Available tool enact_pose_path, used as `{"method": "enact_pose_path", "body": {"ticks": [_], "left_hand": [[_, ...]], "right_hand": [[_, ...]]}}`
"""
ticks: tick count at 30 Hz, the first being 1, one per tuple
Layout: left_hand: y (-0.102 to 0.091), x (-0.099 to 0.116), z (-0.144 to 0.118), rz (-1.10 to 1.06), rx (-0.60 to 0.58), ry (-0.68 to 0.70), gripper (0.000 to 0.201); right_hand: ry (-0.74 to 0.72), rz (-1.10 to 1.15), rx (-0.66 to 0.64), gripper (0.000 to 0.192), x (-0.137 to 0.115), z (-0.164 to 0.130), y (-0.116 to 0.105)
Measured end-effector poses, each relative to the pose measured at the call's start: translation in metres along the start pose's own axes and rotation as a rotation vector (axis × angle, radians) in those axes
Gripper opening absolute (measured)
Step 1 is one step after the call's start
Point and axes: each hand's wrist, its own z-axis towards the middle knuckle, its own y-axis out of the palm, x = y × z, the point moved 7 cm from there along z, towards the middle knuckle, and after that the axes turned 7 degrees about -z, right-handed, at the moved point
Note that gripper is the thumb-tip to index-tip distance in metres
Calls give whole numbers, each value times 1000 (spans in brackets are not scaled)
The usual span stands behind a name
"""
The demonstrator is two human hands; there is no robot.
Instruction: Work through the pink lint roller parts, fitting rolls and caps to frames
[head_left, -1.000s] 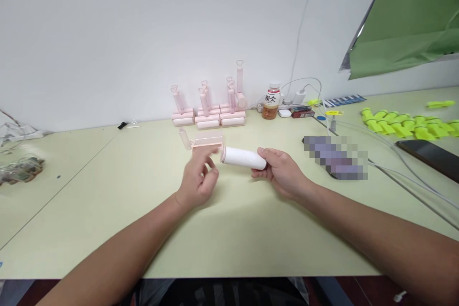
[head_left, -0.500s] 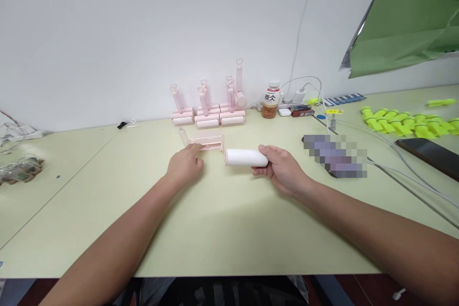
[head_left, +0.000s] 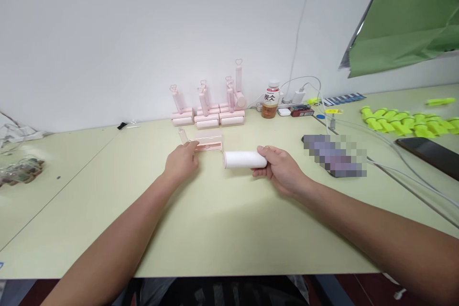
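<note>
My right hand (head_left: pixel 279 166) pinches the right end of a white sticky-paper roll (head_left: pixel 244 159), holding it level just above the table. A pink rim shows at the roll's left end. My left hand (head_left: pixel 181 161) is closed on the left side of an open pink lint roller case (head_left: pixel 210 146) lying on the table. The clear handle (head_left: pixel 182 136) of that case sticks up behind my left fingers. Part of the case is hidden by those fingers. The roll is apart from the case, to its right and nearer to me.
Several assembled pink lint rollers (head_left: pixel 208 117) stand by the wall. A drink bottle (head_left: pixel 270 100), cables and a blurred phone (head_left: pixel 333 157) are to the right. Yellow-green pieces (head_left: pixel 405 122) and a dark phone (head_left: pixel 430 155) lie farther right. Clear-wrapped items (head_left: pixel 21 170) lie at left.
My left hand has shifted slightly left along the case. The roll in my right hand has moved a little left and lower.
</note>
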Motion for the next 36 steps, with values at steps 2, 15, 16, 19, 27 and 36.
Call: {"method": "enact_pose_path", "body": {"ticks": [2, 15, 16, 19, 27, 36], "left_hand": [[2, -1, 1, 8, -33, 8, 54], [-2, 14, -12, -85, -177, 31, 40], [-4, 16, -15, -136, -189, 39, 36], [-11, 17, -19, -305, -158, 1, 29], [2, -4, -2, -411, -104, -156, 42], [21, 5, -12, -556, -374, -108, 13]], "right_hand": [[-3, 2, -10, 20, 0, 0, 0], [-6, -3, -13, 27, 0, -1, 1], [-8, -2, -11, 28, 0, -1, 1], [-12, 2, -4, 30, 1, 0, 1], [10, -24, -46, 31, 7, 3, 1], [56, -57, -85, 24, 11, 1, 5]]}}
